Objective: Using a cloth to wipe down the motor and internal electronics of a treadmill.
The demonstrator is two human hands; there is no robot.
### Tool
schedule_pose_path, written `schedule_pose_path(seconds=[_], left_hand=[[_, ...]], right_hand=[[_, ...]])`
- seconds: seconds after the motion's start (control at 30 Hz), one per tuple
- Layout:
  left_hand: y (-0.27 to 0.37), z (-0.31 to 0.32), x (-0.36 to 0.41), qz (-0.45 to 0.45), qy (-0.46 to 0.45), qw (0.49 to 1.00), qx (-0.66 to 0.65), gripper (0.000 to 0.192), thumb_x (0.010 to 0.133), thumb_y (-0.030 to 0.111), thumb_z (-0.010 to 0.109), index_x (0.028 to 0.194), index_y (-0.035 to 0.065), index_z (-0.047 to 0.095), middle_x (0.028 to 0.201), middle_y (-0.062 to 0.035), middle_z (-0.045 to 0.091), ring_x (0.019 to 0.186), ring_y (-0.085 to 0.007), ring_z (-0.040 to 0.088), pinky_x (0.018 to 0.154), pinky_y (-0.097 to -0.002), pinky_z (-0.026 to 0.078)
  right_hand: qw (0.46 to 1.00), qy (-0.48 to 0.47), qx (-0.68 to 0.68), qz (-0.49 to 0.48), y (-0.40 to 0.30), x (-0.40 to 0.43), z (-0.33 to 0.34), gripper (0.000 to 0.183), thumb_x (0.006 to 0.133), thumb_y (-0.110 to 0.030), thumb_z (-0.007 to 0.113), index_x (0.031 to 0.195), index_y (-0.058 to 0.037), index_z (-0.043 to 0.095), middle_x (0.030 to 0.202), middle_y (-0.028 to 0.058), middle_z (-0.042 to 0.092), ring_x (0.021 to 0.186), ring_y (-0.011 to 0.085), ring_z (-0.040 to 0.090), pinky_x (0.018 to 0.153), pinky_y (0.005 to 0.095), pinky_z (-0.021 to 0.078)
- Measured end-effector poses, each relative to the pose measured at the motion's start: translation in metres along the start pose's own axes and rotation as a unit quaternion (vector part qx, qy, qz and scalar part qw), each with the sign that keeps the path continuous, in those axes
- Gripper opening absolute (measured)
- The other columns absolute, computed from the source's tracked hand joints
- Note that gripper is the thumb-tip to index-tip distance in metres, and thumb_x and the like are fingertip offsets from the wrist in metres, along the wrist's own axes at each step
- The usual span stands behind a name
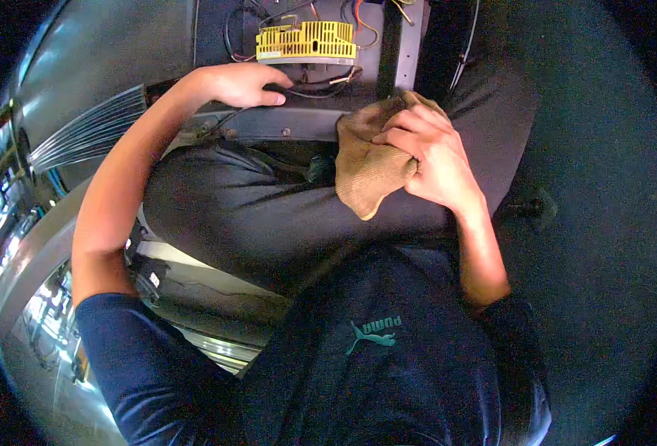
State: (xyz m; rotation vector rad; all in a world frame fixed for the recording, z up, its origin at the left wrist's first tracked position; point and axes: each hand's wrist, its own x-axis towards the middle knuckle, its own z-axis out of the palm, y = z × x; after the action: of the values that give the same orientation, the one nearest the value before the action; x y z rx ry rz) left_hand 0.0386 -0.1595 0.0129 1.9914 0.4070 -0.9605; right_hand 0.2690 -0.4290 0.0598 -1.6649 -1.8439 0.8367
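Observation:
A crumpled brown ribbed cloth [368, 175] is bunched in my right hand [437, 153], above my dark trousers. Its lower corner hangs free. My left hand [244, 85] reaches over a grey metal frame rail [311, 121], thumb and forefinger apart. Close in front of its fingertips runs a loose black cable [320, 93]. Beyond that hand sits a yellow slotted housing [306, 42], an electronic module by its look, with wires around it. A wire end with a pale sleeve [340, 80] lies just below the module.
Loose orange wires [366, 25] hang at the upper right of the module. An upright metal strip [409, 50] stands beside them. Thin clear strands [91, 131] fan out left of my forearm. A curved grey rim [44, 242] borders the left side, with a dark panel [590, 223] at right.

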Motion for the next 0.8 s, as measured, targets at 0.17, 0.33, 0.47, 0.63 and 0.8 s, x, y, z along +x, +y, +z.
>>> schedule_pose_path(seconds=[0.17,0.33,0.47,0.63,0.8], left_hand=[[-0.010,0.004,-0.002,-0.006,-0.044,0.995,-0.094,0.055,0.099,0.023,0.067,0.147,0.0029,0.050,0.110,-0.0058,0.068,0.096,-0.0130,0.061,0.081,-0.0291,0.054],[0.017,-0.008,-0.029,0.014,-0.040,0.984,-0.171,0.027,0.094,0.018,0.071,0.114,-0.0014,0.070,0.090,-0.0003,0.066,0.072,-0.0083,0.055,0.065,-0.0278,0.047],[0.043,-0.031,-0.074,0.079,0.015,0.993,-0.085,0.025,0.082,0.009,0.073,0.107,0.0042,0.070,0.078,0.0008,0.054,0.064,-0.0082,0.045,0.057,-0.0283,0.037],[0.039,-0.034,-0.129,-0.025,0.073,0.990,-0.119,0.018,0.078,0.006,0.071,0.092,0.0012,0.060,0.085,0.0002,0.053,0.071,-0.0079,0.045,0.062,-0.0279,0.038],[0.011,-0.012,-0.181,-0.116,0.310,0.943,-0.031,0.024,0.082,0.016,0.068,0.095,-0.0017,0.059,0.073,-0.0089,0.054,0.068,-0.0137,0.050,0.063,-0.0324,0.043]], right_hand=[[1.000,0.010,0.026,-0.002,0.001,-0.003,-0.005,0.033,0.059,-0.005,0.070,0.092,-0.0065,0.071,0.094,0.0060,0.063,0.098,0.0298,0.060,0.089,0.0413,0.0494],[0.999,0.027,0.025,-0.010,0.005,-0.003,-0.010,0.034,0.060,-0.005,0.069,0.094,-0.0075,0.072,0.094,0.0048,0.064,0.097,0.0297,0.060,0.091,0.0404,0.0492],[0.996,0.042,0.077,-0.002,0.010,0.002,-0.007,0.035,0.060,-0.003,0.067,0.095,-0.0040,0.070,0.096,0.0090,0.066,0.097,0.0334,0.062,0.090,0.0421,0.0510],[0.985,0.072,0.150,0.041,0.020,0.006,-0.025,0.044,0.059,0.000,0.065,0.103,-0.0013,0.071,0.104,0.0129,0.068,0.102,0.0349,0.066,0.092,0.0391,0.0526],[0.993,0.059,-0.097,0.044,0.011,0.033,-0.037,0.040,0.063,-0.004,0.071,0.103,-0.0054,0.073,0.102,0.0102,0.065,0.100,0.0317,0.064,0.085,0.0405,0.0549]])
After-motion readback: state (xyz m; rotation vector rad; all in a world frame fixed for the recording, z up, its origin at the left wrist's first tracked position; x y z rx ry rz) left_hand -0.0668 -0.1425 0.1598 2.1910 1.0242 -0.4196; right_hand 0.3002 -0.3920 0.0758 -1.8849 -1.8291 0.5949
